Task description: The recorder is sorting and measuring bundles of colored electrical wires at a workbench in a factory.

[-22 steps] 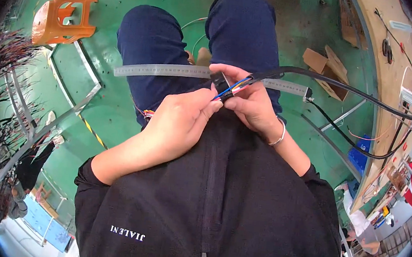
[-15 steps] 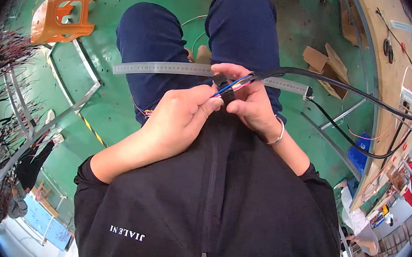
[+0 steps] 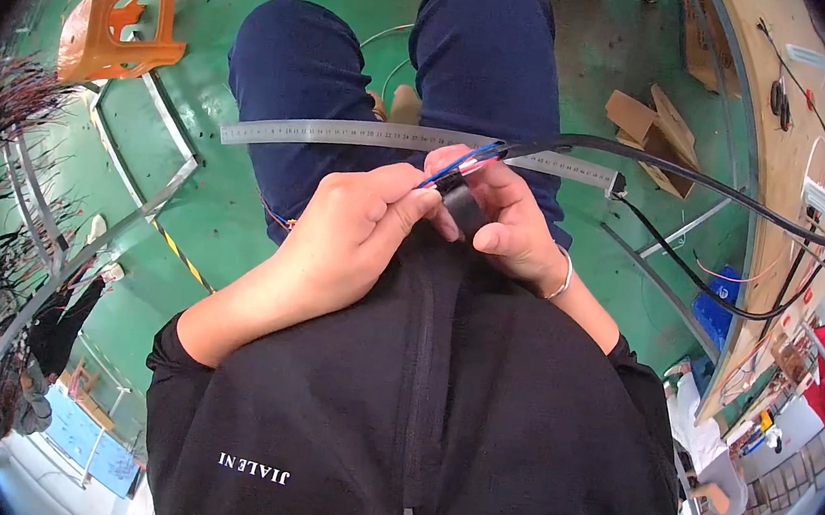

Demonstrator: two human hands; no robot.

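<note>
My left hand (image 3: 361, 217) is closed in a pinch on several thin coloured wires (image 3: 457, 169), blue, red and white among them. The wires come out of a thick black cable (image 3: 663, 165) that arcs off to the right. Against the wires sits a roll of black tape (image 3: 462, 209). My right hand (image 3: 522, 224) curls round the roll from the right, fingers behind it and thumb at its near side. A long clear ruler (image 3: 325, 133) lies across my thighs behind the hands, its middle partly hidden by them.
At the right runs a wooden workbench (image 3: 750, 112) with scissors (image 3: 780, 103) and cables. An open cardboard box (image 3: 654, 140) and a blue bin (image 3: 718, 302) stand below it. To the left are an orange stool (image 3: 124, 34), metal frames and a hanging mass of dark wires (image 3: 6, 205).
The roll of black tape has turned and shows more of its side below the wires. My right thumb has shifted slightly down and right. My left hand keeps its pinch.
</note>
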